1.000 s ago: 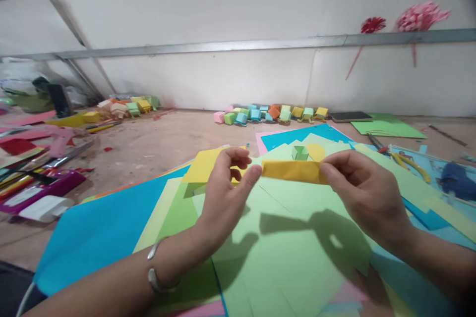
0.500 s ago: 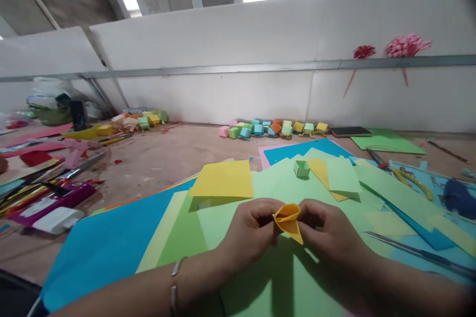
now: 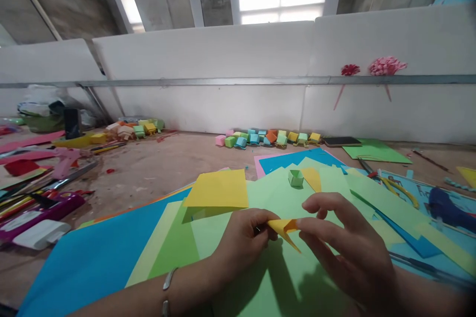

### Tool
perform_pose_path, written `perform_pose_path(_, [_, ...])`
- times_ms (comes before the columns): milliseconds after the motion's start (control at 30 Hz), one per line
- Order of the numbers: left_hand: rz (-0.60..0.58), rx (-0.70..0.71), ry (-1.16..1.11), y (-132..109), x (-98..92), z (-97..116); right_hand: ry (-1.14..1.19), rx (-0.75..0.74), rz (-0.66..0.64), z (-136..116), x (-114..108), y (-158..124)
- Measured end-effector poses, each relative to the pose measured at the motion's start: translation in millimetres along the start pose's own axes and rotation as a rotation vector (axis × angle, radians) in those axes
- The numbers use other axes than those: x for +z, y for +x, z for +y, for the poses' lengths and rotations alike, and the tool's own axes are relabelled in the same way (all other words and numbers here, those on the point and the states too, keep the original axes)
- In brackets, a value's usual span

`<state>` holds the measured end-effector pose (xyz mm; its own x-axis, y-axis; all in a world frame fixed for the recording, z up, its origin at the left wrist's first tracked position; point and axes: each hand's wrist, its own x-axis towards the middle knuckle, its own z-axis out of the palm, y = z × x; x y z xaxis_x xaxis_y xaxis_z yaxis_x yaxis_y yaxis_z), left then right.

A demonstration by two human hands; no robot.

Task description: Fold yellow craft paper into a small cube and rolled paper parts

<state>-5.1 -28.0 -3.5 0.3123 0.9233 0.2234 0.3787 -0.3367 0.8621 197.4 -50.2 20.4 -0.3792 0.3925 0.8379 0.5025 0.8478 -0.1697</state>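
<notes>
Edges of folded paper (image 3: 280, 226) beyond left hand (image 3: 242, 234), open air beneath

A folded yellow paper (image 3: 281, 226) is pinched by the left hand (image 3: 243, 237), its flared end met by the spread fingers of the right hand (image 3: 347, 245). Beyond, a small green box (image 3: 296, 179) is set on pale green sheets (image 3: 269, 192); paper cubes (image 3: 272, 136) are clustered on the counter (image 3: 182, 153).

Matt folded paper (image 3: 279, 226), shiny metal bracelet (image 3: 169, 278), smooth wall panel (image 3: 201, 54), dull metal rail (image 3: 201, 81)
</notes>
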Motion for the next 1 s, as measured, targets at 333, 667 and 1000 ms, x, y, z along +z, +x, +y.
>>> perform_pose_path(333, [0.005,0.144,0.322,-1.0,-5.2,-2.8,-0.013,-0.024,-0.111,-2.1,3.4,0.8])
perform_pose_path(667, [-0.034,0.008,0.245,1.7,-2.3,-2.5,0.017,0.023,-0.114,-2.8,3.9,-5.2])
perform_pose_path(1000, [-0.101,0.046,0.300,-5.0,1.2,5.3,-0.021,0.023,-0.068,-3.0,6.5,1.8])
